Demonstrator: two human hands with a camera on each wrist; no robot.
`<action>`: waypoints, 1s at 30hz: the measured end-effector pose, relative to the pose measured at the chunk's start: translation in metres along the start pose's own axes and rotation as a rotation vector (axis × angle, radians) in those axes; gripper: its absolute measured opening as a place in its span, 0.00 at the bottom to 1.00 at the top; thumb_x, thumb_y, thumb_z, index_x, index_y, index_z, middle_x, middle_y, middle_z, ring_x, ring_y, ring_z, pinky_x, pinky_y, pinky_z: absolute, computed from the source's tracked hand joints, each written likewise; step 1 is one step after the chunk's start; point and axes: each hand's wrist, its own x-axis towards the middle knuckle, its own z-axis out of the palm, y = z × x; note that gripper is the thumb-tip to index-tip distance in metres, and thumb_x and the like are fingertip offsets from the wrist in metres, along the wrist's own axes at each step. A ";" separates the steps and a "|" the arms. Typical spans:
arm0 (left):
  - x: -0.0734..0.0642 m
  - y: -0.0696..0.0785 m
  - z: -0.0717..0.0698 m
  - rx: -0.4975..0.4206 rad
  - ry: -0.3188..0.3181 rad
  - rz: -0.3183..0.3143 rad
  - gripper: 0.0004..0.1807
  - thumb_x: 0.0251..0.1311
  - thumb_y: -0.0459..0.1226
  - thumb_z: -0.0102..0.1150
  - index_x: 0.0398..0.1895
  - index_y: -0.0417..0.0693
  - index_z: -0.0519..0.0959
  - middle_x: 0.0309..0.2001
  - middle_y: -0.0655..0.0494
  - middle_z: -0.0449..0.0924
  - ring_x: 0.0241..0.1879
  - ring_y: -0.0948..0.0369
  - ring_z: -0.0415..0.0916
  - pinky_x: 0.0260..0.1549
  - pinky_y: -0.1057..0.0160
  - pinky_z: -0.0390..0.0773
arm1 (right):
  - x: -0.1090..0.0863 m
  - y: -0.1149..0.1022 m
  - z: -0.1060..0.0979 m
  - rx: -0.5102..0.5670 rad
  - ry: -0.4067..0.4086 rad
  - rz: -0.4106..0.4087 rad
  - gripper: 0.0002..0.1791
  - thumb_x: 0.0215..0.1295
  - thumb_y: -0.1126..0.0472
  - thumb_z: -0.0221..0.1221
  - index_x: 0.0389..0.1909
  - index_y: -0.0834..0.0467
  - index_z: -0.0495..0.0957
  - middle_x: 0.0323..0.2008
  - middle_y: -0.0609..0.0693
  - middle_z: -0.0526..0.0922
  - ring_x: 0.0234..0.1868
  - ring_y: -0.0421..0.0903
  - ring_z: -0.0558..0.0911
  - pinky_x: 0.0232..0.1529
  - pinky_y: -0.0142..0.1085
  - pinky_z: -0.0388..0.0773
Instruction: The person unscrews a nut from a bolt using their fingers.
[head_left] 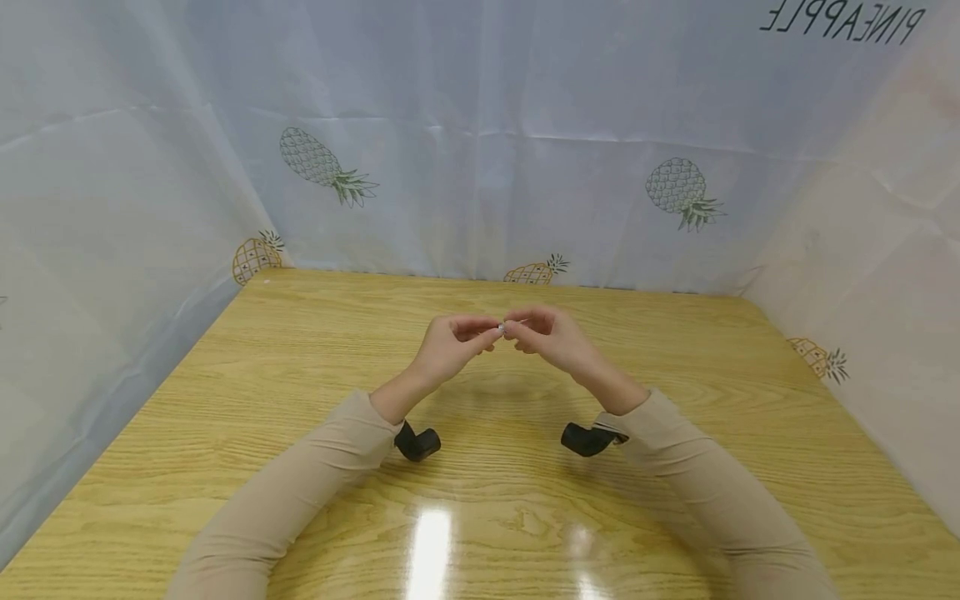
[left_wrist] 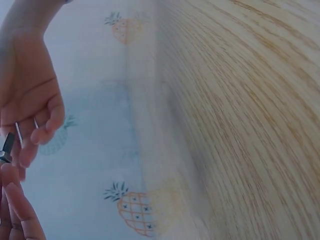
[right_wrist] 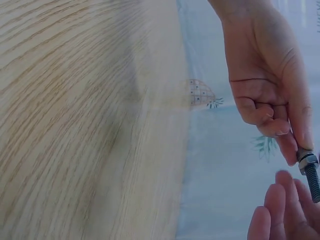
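A small metal bolt (right_wrist: 314,182) with a nut (right_wrist: 308,162) near its head hangs between both hands, above the table. The thumb and fingertips of my left hand (head_left: 444,350) pinch the head end, seen best in the right wrist view. From the other side, my right hand (head_left: 553,337) brings thumb and index finger together at the nut. That contact lies at the frame edge in the right wrist view, where its other fingers (right_wrist: 285,210) spread beside the threaded shank. In the left wrist view, the shank points toward the right hand's loosely bent fingers.
A wood-grain table (head_left: 300,350) lies under both arms, with glare near its front. A white curtain (head_left: 480,100) printed with pineapples stands around its back and sides. Black curved mounts (head_left: 587,440) stick out from the sleeve cuffs.
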 end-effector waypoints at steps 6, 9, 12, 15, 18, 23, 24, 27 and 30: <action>0.000 -0.001 0.000 -0.005 0.001 0.001 0.14 0.61 0.39 0.59 0.47 0.43 0.82 0.44 0.43 0.84 0.31 0.67 0.80 0.44 0.45 0.78 | 0.000 -0.001 0.001 0.007 0.013 0.005 0.18 0.66 0.54 0.57 0.52 0.58 0.76 0.49 0.58 0.80 0.49 0.55 0.79 0.50 0.42 0.79; 0.001 -0.001 0.000 -0.006 0.005 0.004 0.14 0.61 0.39 0.59 0.46 0.42 0.82 0.43 0.43 0.84 0.31 0.67 0.80 0.43 0.46 0.78 | 0.000 0.000 0.000 0.012 0.023 -0.024 0.20 0.62 0.57 0.60 0.54 0.60 0.74 0.52 0.58 0.78 0.50 0.53 0.79 0.51 0.43 0.78; 0.000 -0.001 0.000 -0.007 0.005 0.009 0.14 0.61 0.39 0.59 0.46 0.42 0.82 0.43 0.43 0.84 0.31 0.67 0.80 0.44 0.45 0.78 | 0.000 0.001 -0.001 0.017 0.011 -0.032 0.22 0.64 0.56 0.59 0.57 0.61 0.72 0.52 0.59 0.77 0.49 0.53 0.79 0.52 0.44 0.78; 0.000 -0.001 0.000 -0.011 0.006 0.005 0.14 0.61 0.39 0.59 0.46 0.43 0.82 0.44 0.43 0.84 0.31 0.68 0.80 0.45 0.44 0.78 | 0.000 0.000 0.000 0.003 -0.008 -0.004 0.22 0.67 0.51 0.54 0.57 0.59 0.73 0.49 0.59 0.80 0.47 0.53 0.79 0.51 0.43 0.78; -0.001 0.000 0.000 -0.011 0.007 0.000 0.14 0.61 0.40 0.59 0.46 0.43 0.82 0.44 0.43 0.84 0.32 0.67 0.80 0.45 0.43 0.77 | 0.000 -0.001 0.000 0.006 -0.020 0.019 0.21 0.68 0.50 0.52 0.54 0.58 0.75 0.48 0.59 0.81 0.48 0.55 0.79 0.51 0.42 0.79; -0.001 0.000 -0.001 -0.012 0.010 0.003 0.14 0.61 0.38 0.59 0.47 0.42 0.82 0.43 0.42 0.83 0.30 0.68 0.80 0.45 0.43 0.77 | 0.000 0.000 0.000 0.015 -0.008 -0.009 0.18 0.65 0.56 0.58 0.54 0.58 0.74 0.52 0.58 0.79 0.51 0.54 0.78 0.53 0.46 0.77; -0.001 0.000 -0.001 -0.014 0.010 0.005 0.14 0.61 0.38 0.59 0.47 0.42 0.82 0.43 0.42 0.83 0.30 0.68 0.79 0.45 0.43 0.77 | 0.000 0.000 0.000 0.014 -0.006 -0.017 0.19 0.64 0.57 0.59 0.54 0.58 0.74 0.53 0.58 0.78 0.51 0.53 0.78 0.54 0.47 0.76; 0.000 0.000 -0.001 -0.010 0.009 0.010 0.14 0.61 0.38 0.59 0.47 0.42 0.82 0.43 0.42 0.84 0.30 0.69 0.79 0.44 0.44 0.78 | 0.001 0.002 -0.001 0.021 -0.010 -0.024 0.22 0.64 0.56 0.59 0.57 0.58 0.72 0.54 0.59 0.77 0.50 0.53 0.78 0.55 0.49 0.75; -0.001 -0.001 -0.001 -0.006 0.007 0.013 0.14 0.61 0.39 0.59 0.47 0.43 0.82 0.43 0.43 0.84 0.30 0.68 0.79 0.44 0.45 0.78 | 0.001 0.002 -0.001 0.014 -0.024 0.003 0.22 0.67 0.51 0.55 0.58 0.58 0.72 0.52 0.60 0.79 0.50 0.55 0.78 0.54 0.48 0.76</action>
